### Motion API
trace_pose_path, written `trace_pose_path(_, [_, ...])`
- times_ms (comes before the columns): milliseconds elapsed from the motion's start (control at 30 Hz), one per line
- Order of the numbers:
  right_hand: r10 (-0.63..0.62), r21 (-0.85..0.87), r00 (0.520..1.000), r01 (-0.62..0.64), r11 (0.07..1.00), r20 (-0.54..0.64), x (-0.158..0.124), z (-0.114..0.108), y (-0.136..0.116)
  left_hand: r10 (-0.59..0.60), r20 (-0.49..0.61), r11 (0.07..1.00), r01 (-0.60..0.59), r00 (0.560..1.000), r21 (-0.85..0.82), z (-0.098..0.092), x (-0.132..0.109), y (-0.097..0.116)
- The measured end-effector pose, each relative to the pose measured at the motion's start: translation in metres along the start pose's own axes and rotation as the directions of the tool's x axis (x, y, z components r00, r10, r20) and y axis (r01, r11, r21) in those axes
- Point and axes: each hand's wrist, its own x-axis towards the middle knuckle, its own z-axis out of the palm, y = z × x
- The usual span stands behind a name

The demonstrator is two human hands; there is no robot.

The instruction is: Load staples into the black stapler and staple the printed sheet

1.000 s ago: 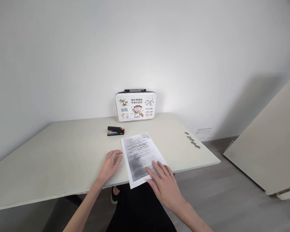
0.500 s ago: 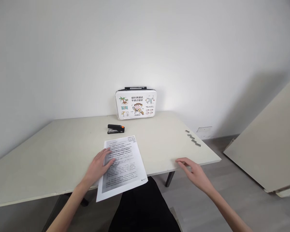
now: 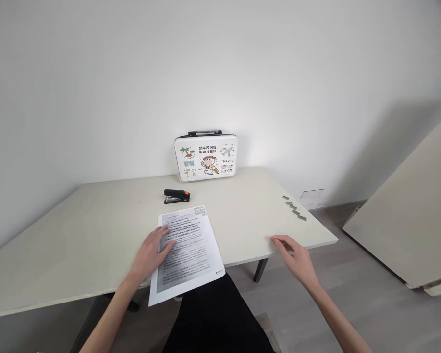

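My left hand (image 3: pixel 152 250) lies flat with spread fingers on the left side of a printed sheet of paper (image 3: pixel 194 250). The sheet's near edge overhangs the front of the table. At the table's front edge, to the right, is my right hand (image 3: pixel 293 254), its fingers bent and thumb drawn close to the index fingertip. Nothing shows between them. A black stapler (image 3: pixel 176 196) with an orange part rests just beyond the paper. Several small grey staple strips (image 3: pixel 296 212) lie near the table's right edge, beyond my right hand.
A white carry case (image 3: pixel 206 158) with cartoon prints stands upright against the wall at the back of the pale table (image 3: pixel 77 235). A white panel (image 3: pixel 407 215) stands on the floor at right. My black-clothed legs (image 3: pixel 216 318) are under the front edge.
My right hand has shifted slightly right and up, with thumb and index fingertip nearer each other. My left hand stays on the paper. The view has moved slightly.
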Motion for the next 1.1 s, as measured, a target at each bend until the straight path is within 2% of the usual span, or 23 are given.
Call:
trace_pose_path(333, [0.010, -0.002, 1.000, -0.010, 1.000, 0.001, 0.004, -0.005, -0.001, 0.038, -0.037, 0.999, -0.039, 0.999, -0.024, 0.002, 0.000, 0.000])
trace_pose_path(433, [0.011, -0.061, 0.997, -0.016, 0.998, -0.077, 0.008, -0.011, 0.013, 0.028, -0.039, 0.999, -0.029, 0.999, -0.024, 0.002, 0.001, 0.000])
trace_pose_path(533, [-0.036, -0.261, 0.983, -0.012, 0.965, -0.180, 0.018, -0.019, 0.034, 0.030, -0.029, 0.999, -0.030, 0.999, -0.019, 0.001, 0.000, 0.002])
trace_pose_path(667, [0.009, -0.445, 0.980, -0.099, 0.890, -0.200, 0.038, -0.026, 0.065, 0.018, -0.013, 1.000, -0.018, 1.000, -0.015, -0.001, 0.000, 0.004])
trace_pose_path(767, [0.046, -0.464, 0.979, -0.136, 0.875, -0.201, 0.058, -0.026, 0.083, 0.024, -0.020, 1.000, -0.024, 1.000, -0.013, 0.000, -0.002, 0.005])
trace_pose_path(900, [0.079, -0.468, 0.970, -0.181, 0.865, -0.228, 0.081, -0.023, 0.094, 0.023, -0.015, 1.000, -0.023, 1.000, -0.012, 0.001, -0.005, 0.006])
trace_pose_path(1100, [0.120, -0.475, 0.967, -0.218, 0.853, -0.227, 0.089, -0.023, 0.096, 0.010, -0.009, 0.999, -0.011, 1.000, -0.031, -0.001, -0.008, 0.010])
